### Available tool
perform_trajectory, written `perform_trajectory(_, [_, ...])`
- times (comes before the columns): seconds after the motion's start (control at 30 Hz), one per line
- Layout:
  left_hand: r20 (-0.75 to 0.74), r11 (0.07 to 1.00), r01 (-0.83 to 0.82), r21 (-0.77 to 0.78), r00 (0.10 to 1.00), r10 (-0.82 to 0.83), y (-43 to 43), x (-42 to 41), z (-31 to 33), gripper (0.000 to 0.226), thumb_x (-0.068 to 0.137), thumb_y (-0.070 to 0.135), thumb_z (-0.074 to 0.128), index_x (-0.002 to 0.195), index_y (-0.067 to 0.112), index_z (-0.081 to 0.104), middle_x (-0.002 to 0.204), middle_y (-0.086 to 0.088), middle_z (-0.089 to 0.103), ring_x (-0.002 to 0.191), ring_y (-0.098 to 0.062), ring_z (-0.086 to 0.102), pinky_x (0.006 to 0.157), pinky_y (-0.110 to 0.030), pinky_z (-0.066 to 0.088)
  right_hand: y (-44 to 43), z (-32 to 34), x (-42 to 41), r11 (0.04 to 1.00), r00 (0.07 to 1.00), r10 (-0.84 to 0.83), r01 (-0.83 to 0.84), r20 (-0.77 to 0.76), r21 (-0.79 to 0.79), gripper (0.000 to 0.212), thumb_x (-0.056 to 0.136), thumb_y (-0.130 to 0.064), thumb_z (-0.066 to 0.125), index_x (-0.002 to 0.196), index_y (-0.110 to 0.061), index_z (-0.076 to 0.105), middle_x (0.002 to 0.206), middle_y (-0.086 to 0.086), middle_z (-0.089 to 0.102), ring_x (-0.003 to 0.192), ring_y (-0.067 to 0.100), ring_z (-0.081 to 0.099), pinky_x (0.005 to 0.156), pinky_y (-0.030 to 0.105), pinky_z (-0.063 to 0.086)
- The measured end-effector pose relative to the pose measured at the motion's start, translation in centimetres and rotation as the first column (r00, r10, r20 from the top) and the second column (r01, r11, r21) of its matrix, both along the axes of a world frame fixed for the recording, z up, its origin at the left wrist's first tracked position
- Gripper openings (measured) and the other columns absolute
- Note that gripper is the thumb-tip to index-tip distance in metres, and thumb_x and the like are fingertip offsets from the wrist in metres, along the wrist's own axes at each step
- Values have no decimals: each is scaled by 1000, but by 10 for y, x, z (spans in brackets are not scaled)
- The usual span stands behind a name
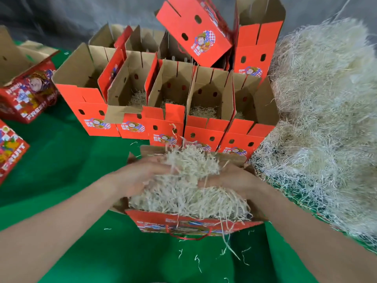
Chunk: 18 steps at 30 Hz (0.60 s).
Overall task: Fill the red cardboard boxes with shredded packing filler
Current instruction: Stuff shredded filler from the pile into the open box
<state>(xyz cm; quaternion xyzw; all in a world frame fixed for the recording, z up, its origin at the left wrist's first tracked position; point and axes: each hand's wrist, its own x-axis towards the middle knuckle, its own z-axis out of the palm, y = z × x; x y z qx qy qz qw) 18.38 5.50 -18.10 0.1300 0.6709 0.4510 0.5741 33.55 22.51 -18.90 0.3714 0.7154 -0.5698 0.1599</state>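
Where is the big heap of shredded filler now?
In the head view, the big heap of shredded filler lies on the right, on the green cloth, beside the row of open red boxes and the right hand.

We log the boxes [216, 127] as red outside, plain brown inside, with blue-and-white checked prints. The shredded filler [183, 197] is pale cream, the cloth [71, 160] solid green, the backdrop [61, 17] grey, the cord [187, 238] red.
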Motion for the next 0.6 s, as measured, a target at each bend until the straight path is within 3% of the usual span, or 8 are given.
perform_trajectory(0.07, [-65, 999, 4, -32, 998, -6, 15, 19, -6, 59, 57, 31, 87, 98, 23, 45, 95, 9, 50, 98, -12, 43, 90, -36, 34, -10, 0, -8, 999, 999, 37, -36, 5, -21, 104, 67, -32, 81, 143, -1, 17, 138, 0, 39, 116, 6, 43, 83, 11, 37])
perform_trajectory(0.1, [-92, 998, -50, -33, 995, 47, 18, 19, -9, 64, 62, 26, 85, 109, 21, 42, 105, 7, 52, 104, -14, 46, 94, -38, 32, -9, 0, -8, 999, 1000, 19, -19, -2, -35, 102, 68, -30, 80, 143, -1, 16, 132, -2, 44, 112, 5, 47, 84, 11, 39])
perform_trajectory(0.17, [-113, 988, -149, -39, 983, 143, 14, 5, -14, 97, 61, 20, 83, 139, 17, 26, 141, -7, 39, 128, -26, 37, 104, -45, 28, 1, 1, 0, 996, 997, -76, 76, -3, -52, 105, 69, -30, 79, 145, -4, 10, 142, 5, 35, 126, 18, 40, 100, 27, 36])
perform_trajectory(0.27, [-172, 966, -255, -37, 954, 245, -11, -25, -17, 100, 70, 14, 75, 148, 13, 12, 153, -12, 18, 139, -28, 20, 110, -47, 19, 22, 2, 19, 968, 967, -249, 247, -48, -45, 82, 73, -25, 76, 138, -8, 28, 148, 8, 25, 134, 27, 28, 108, 39, 24])
perform_trajectory(0.37, [-109, 995, -80, -52, 991, 74, -16, -23, -18, 112, 63, 22, 80, 149, 16, 9, 155, -7, 16, 141, -26, 19, 114, -46, 15, 17, 1, 20, 972, 972, -231, 229, -44, -40, 104, 66, -35, 79, 144, -6, 16, 151, 12, 22, 136, 28, 25, 109, 41, 22])
perform_trajectory(0.47, [-14, 982, 188, -29, 982, -188, 6, 4, -17, 135, 29, 48, 91, 143, 13, 29, 147, -7, 36, 137, -24, 30, 115, -49, 17, -3, 0, -4, 987, 987, -151, 148, -56, -61, 85, 70, -38, 78, 131, 4, 35, 147, 14, 31, 133, 26, 32, 104, 34, 29])
perform_trajectory(0.5, [-23, 971, 238, -30, 971, -239, 14, 15, -18, 125, 34, 47, 91, 140, 14, 33, 145, -4, 39, 136, -23, 30, 115, -46, 18, -8, 1, -10, 989, 988, -139, 135, -65, -65, 77, 71, -38, 76, 126, 3, 42, 145, 13, 34, 132, 25, 33, 102, 32, 29])
perform_trajectory(0.6, [-189, 983, 184, -20, 964, -185, 27, 22, -28, 56, 67, 8, 80, 116, 22, 56, 121, 3, 60, 125, -20, 46, 99, -30, 38, -7, 8, -9, 978, 993, -110, 103, -32, -179, 96, 60, -41, 80, 138, -8, 33, 142, -1, 34, 134, 20, 28, 111, 41, 16])
